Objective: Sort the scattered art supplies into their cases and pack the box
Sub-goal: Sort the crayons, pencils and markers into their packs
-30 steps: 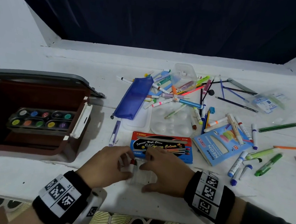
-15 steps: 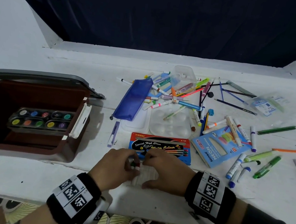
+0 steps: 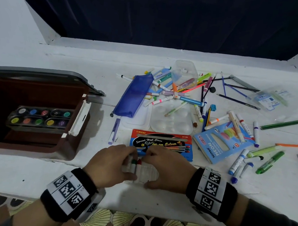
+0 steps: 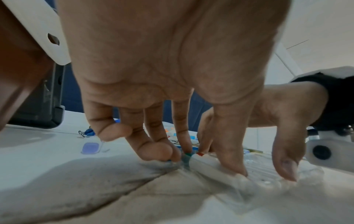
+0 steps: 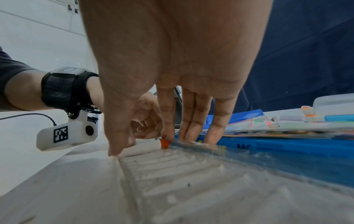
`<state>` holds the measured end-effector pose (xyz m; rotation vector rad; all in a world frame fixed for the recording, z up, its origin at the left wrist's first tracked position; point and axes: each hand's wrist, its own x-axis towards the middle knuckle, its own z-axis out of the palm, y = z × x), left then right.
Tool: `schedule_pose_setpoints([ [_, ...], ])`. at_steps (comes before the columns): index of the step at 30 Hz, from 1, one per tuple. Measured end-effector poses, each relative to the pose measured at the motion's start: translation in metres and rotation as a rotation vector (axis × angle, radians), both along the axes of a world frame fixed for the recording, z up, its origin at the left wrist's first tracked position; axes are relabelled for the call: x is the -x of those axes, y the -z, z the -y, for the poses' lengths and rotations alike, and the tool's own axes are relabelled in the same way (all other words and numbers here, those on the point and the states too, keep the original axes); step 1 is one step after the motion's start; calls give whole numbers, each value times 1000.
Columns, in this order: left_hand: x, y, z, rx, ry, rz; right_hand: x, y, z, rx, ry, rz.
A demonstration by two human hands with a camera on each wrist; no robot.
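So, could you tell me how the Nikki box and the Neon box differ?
The Nikki box is red, black and blue; the Neon box is pale blue. The Nikki box lies square to the table edge, the Neon box askew. Markers lie across the Neon box, none on the Nikki box. Both lie flat, face up.

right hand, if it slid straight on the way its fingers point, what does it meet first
Probably the Nikki pencil box: fingertips of the right hand sit at its near edge, just past the clear tray.
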<state>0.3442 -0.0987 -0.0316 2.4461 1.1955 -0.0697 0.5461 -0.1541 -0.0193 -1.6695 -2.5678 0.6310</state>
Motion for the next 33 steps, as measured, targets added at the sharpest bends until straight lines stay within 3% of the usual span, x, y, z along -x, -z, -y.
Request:
schedule_pose_setpoints([
  [6,6,0,-11,127,-13,173,-12,-1,9,-25,-13,121],
  [10,-8,-4,-20,45,62,310,-42,-7,27,22,33,149],
  [14,-41,-9,-38,25,266,212,-72,-14,45,57,84,190],
  [18,-77,-1,-49,-29,390,-14,-86,-13,62,74,108,249],
  [22,-90,4,-50,-81,370,-85,-91,-11,65,67,116,253],
  [29,-57,4,-46,-100,247,-38,-108,-28,59,17,233,57],
  [33,-28,2,-33,-109,166,58,-110,-30,47,-49,303,58],
])
